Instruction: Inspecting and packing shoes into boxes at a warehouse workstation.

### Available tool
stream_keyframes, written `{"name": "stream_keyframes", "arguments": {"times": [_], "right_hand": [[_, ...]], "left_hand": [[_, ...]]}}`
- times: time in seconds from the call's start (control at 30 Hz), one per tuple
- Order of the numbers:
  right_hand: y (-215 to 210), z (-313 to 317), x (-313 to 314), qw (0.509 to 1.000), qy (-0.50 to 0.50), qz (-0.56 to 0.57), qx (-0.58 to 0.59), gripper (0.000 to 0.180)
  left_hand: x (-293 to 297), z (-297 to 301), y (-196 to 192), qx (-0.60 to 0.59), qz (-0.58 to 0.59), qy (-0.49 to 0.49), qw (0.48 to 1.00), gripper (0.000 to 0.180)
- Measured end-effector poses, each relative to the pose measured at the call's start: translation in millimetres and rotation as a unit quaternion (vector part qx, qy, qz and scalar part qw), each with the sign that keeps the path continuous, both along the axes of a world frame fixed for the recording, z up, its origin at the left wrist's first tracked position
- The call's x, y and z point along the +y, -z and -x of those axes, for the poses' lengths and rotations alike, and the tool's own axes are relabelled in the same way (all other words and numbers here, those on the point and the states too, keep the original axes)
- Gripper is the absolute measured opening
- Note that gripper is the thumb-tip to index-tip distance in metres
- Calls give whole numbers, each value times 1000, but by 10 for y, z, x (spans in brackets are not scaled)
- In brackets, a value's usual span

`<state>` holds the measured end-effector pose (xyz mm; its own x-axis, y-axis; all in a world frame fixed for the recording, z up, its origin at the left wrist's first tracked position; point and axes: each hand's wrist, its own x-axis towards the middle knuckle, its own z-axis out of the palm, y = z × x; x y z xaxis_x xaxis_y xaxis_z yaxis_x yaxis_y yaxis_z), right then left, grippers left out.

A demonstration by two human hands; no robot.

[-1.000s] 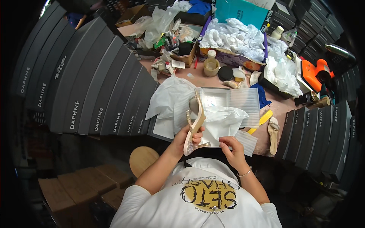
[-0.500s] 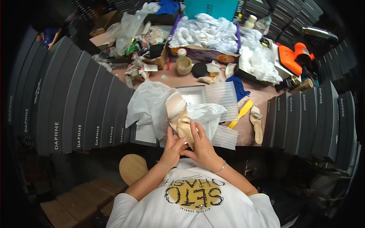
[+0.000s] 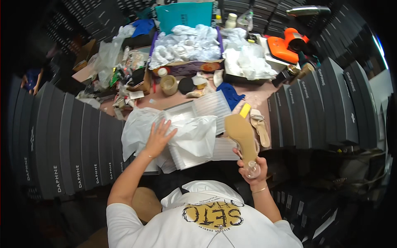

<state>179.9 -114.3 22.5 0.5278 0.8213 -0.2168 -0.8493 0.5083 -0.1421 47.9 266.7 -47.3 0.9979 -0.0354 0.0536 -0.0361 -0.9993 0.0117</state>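
Observation:
My right hand (image 3: 255, 168) grips a sandal (image 3: 240, 131) by its clear heel, with the tan sole turned toward me. On the tissue paper (image 3: 142, 128) lies my left hand (image 3: 159, 138), its fingers spread. The paper lines and spills over an open shoebox (image 3: 182, 159) in front of me. A sheet of ribbed translucent foam (image 3: 210, 106) leans out of the box's far right side. The matching sandal (image 3: 259, 127) rests on the table to the right. Partly behind the held sandal is a yellow brush-like handle (image 3: 245, 110).
Rows of grey shoeboxes stand on the left (image 3: 62, 144) and right (image 3: 297, 115). At the back are a purple carton (image 3: 188, 68) of crumpled paper, a jar (image 3: 168, 84), a blue cloth (image 3: 229, 96) and an orange heat tool (image 3: 283, 49).
The sandal has gone from both hands to my right hand alone, moved right and turned sole up. My left hand has let go and spread onto the tissue paper. The view has shifted.

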Motion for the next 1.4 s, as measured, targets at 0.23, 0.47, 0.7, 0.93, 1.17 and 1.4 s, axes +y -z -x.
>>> {"name": "stream_keyframes", "arguments": {"times": [0.23, 0.47, 0.7, 0.93, 1.17, 1.4], "right_hand": [[-4, -73, 332, 990, -51, -115, 69, 72], [-139, -225, 256, 958, -211, -31, -191, 81], [-641, -11, 694, 674, -348, 186, -625, 56], [-242, 88, 793, 732, -247, 368, -517, 53], [-545, 142, 683, 773, -394, 270, -418, 52], [317, 363, 1378, 395, 68, 300, -865, 36]], "left_hand": [[296, -307, -367, -23, 335, -159, 929, 27], [-1, -312, -558, -291, 302, -251, 872, 15], [-645, -395, -649, -181, 538, -373, 734, 28], [-695, 126, -607, -116, 349, -200, 908, 51], [-802, 72, -643, -286, 481, -267, 784, 34], [-1106, 144, -1100, -185, 460, -148, 856, 27]]}}
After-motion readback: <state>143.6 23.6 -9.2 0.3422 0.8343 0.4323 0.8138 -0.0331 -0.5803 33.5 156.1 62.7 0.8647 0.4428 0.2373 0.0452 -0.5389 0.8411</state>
